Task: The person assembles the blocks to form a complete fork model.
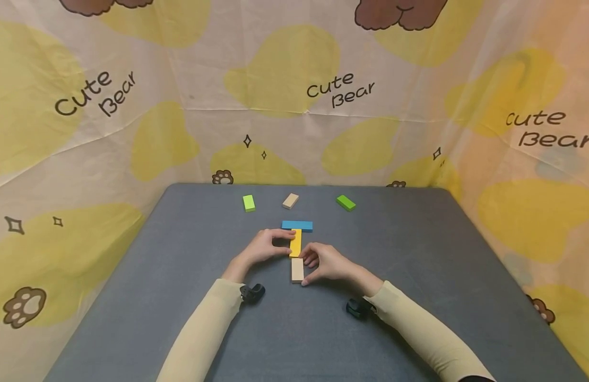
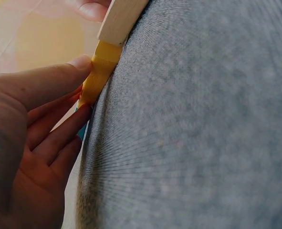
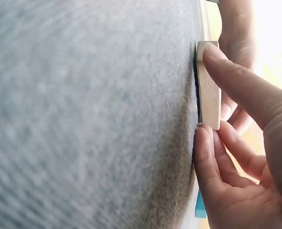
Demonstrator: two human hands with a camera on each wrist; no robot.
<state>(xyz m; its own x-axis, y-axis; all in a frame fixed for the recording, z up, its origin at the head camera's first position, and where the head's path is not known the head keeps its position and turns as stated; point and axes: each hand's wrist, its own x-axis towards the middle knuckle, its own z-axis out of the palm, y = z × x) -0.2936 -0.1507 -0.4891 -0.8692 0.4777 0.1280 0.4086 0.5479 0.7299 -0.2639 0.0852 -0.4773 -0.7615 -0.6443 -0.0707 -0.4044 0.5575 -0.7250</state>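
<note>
Three flat blocks form a T on the dark grey table (image 1: 180, 297): a blue block (image 1: 302, 226) crosswise at the far end, a yellow block (image 1: 296, 245) lengthwise below it, and a plain wooden block (image 1: 297, 271) nearest the person. With thumb and fingertips, the left hand (image 1: 262, 247) pinches the yellow block (image 2: 100, 71) from its left side. At the wooden block (image 3: 209, 93), the right hand (image 1: 331, 262) holds the near end with its thumb and the far end with its fingers. Part of the blue block (image 2: 82, 130) is hidden behind the left fingers in the left wrist view.
Along the far part of the table lie a light green block (image 1: 249, 203), another wooden block (image 1: 290, 201) and a darker green block (image 1: 346, 202). A patterned cloth (image 1: 275, 69) hangs behind the table and at both sides.
</note>
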